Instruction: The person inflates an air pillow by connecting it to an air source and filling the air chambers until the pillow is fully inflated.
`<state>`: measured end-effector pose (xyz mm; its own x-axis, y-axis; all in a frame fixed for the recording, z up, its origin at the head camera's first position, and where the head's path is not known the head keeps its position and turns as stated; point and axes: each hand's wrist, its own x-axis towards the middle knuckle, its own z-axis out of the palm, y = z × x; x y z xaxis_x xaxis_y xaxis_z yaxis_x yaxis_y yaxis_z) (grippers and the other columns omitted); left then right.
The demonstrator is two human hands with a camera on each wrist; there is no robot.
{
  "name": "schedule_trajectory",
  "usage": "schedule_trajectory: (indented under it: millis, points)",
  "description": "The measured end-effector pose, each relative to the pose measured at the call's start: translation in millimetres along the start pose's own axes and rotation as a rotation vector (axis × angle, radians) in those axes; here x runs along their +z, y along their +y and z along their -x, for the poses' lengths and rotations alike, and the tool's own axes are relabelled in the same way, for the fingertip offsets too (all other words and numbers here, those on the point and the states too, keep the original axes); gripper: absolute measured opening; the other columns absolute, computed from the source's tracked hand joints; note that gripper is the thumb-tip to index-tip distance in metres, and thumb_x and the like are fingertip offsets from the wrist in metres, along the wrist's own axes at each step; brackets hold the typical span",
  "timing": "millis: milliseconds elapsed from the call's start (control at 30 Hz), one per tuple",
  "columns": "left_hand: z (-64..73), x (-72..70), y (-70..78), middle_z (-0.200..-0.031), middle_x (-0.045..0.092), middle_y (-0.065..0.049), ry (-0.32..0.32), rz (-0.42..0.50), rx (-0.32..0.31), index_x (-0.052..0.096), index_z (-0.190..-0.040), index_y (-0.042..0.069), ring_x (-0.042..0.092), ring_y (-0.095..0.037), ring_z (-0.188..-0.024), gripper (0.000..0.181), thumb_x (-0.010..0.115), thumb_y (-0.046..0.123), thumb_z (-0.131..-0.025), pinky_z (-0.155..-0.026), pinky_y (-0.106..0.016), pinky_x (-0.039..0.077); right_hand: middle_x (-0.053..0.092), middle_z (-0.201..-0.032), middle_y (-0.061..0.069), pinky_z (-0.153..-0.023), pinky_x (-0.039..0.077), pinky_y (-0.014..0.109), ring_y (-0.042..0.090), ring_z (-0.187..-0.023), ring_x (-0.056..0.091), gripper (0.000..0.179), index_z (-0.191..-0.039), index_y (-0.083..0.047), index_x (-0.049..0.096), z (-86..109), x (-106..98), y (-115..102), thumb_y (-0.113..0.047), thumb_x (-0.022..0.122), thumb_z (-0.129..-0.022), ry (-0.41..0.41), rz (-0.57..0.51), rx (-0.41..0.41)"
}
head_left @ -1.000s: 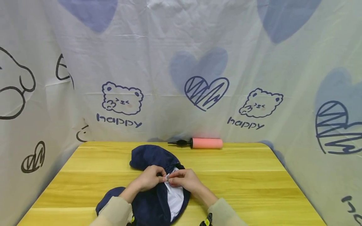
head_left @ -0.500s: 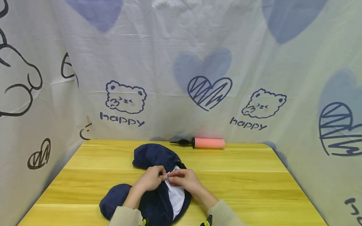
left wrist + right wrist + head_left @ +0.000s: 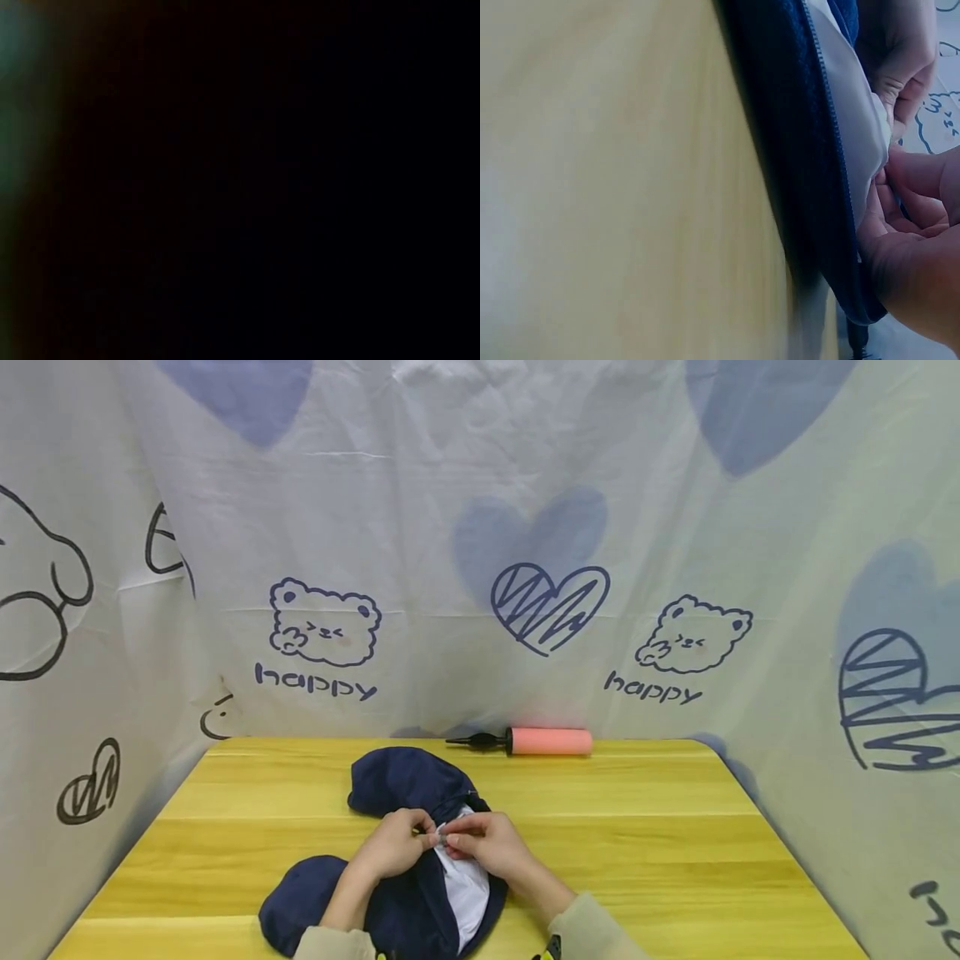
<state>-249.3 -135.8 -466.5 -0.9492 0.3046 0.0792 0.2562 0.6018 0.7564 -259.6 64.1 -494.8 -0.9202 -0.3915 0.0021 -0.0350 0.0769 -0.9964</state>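
A navy fabric neck pillow (image 3: 405,777), curved like a U, lies on the table with its zipped edge open. White inner layer (image 3: 467,893) shows through the opening. At the top of that opening, my left hand (image 3: 397,847) and right hand (image 3: 495,847) meet, thumbs and forefingers pinching the white layer at a small greyish nub (image 3: 442,839) like an air valve. In the right wrist view, the zipper teeth (image 3: 825,82) run along the navy edge beside the white layer (image 3: 851,105), and the fingertips of both hands come together on it. The left wrist view is almost black.
Behind the pillow, a hand air pump (image 3: 551,742) with a pink barrel and black nozzle lies near the back edge of the wooden table (image 3: 637,843). A white printed cloth (image 3: 435,677) hangs around the back and sides.
The whole head view shifts slightly to one side and back. Both hands stay at the same spot on the white layer, with only small finger movements; the left wrist dips a little.
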Motion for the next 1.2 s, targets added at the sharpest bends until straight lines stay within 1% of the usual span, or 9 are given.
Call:
schedule_trajectory:
  millis: [100,167,367,467,600,733,967,1100,1200]
  points:
    - [0.5,1.5,1.7,-0.077,0.060,-0.001,0.011,-0.002,-0.019,0.066,-0.083,0.006,0.052,-0.017,-0.068,0.013,0.074,0.008,-0.094,-0.066,-0.033,0.043,0.076,-0.101,0.021,-0.075,0.060,0.027,0.014,-0.081,0.073,0.020,-0.114,0.013,0.073,-1.1,-0.1,0.4,0.000,0.065,-0.100,0.000,0.009,-0.019]
    - [0.8,2.9,1.7,-0.075,0.058,-0.001,0.016,0.003,-0.032,0.066,-0.082,0.006,0.052,-0.017,-0.067,0.014,0.074,0.008,-0.093,-0.064,-0.033,0.042,0.076,-0.100,0.022,-0.075,0.060,0.028,0.015,-0.082,0.074,0.020,-0.114,0.014,0.072,-1.7,-0.5,1.3,0.000,0.063,-0.102,0.003,-0.005,-0.015]
    - [0.0,6.3,-0.5,-0.076,0.058,-0.001,0.024,0.060,-0.071,0.067,-0.084,0.005,0.052,-0.017,-0.067,0.012,0.074,0.008,-0.094,-0.064,-0.032,0.040,0.076,-0.102,0.023,-0.077,0.061,0.030,0.014,-0.082,0.074,0.025,-0.116,0.017,0.070,-2.1,-2.6,4.9,-0.003,0.061,-0.103,0.012,-0.067,-0.010]
    - [-0.5,7.6,-1.3,-0.079,0.060,-0.002,0.026,0.083,-0.091,0.068,-0.085,0.006,0.052,-0.017,-0.068,0.011,0.074,0.009,-0.094,-0.065,-0.032,0.041,0.076,-0.102,0.021,-0.078,0.060,0.029,0.012,-0.081,0.073,0.027,-0.118,0.018,0.068,-1.8,-3.8,6.6,-0.003,0.062,-0.103,0.014,-0.126,0.011]
    - [-0.8,8.4,-1.5,-0.080,0.061,-0.002,0.018,0.095,-0.095,0.069,-0.085,0.006,0.053,-0.017,-0.070,0.011,0.074,0.009,-0.093,-0.066,-0.032,0.041,0.076,-0.100,0.017,-0.077,0.060,0.029,0.012,-0.080,0.072,0.027,-0.118,0.018,0.067,-1.1,-4.4,7.1,-0.004,0.061,-0.104,0.024,-0.159,0.044]
    - [-0.9,7.5,-1.2,-0.081,0.063,-0.002,0.029,0.096,-0.086,0.070,-0.085,0.005,0.054,-0.017,-0.071,0.011,0.075,0.010,-0.093,-0.067,-0.032,0.042,0.076,-0.100,0.016,-0.078,0.061,0.032,0.014,-0.082,0.073,0.026,-0.118,0.014,0.068,-1.7,-4.4,5.1,-0.007,0.062,-0.104,0.040,-0.128,0.062]
    - [2.1,9.4,-2.5,-0.081,0.063,-0.002,0.011,0.156,-0.130,0.070,-0.086,0.004,0.054,-0.018,-0.072,0.011,0.074,0.010,-0.094,-0.067,-0.032,0.042,0.075,-0.094,0.016,-0.073,0.061,0.031,0.016,-0.076,0.071,0.017,-0.113,0.011,0.068,0.8,-4.8,6.2,-0.002,0.062,-0.102,0.073,-0.033,0.070]
    - [1.1,8.4,-1.9,-0.082,0.064,-0.003,0.025,0.173,-0.127,0.071,-0.085,0.002,0.055,-0.017,-0.073,0.010,0.074,0.009,-0.092,-0.068,-0.032,0.043,0.075,-0.093,0.016,-0.073,0.061,0.031,0.015,-0.075,0.070,0.017,-0.113,0.010,0.068,0.1,-6.8,5.0,-0.002,0.063,-0.101,0.068,-0.027,0.060]
    - [-3.4,7.0,0.3,-0.083,0.065,-0.003,0.037,0.177,-0.120,0.072,-0.086,0.002,0.055,-0.017,-0.074,0.011,0.074,0.010,-0.092,-0.068,-0.032,0.044,0.075,-0.096,0.018,-0.073,0.060,0.030,0.014,-0.076,0.071,0.019,-0.115,0.010,0.068,-1.3,-10.0,2.1,-0.002,0.063,-0.102,0.077,-0.034,0.047]
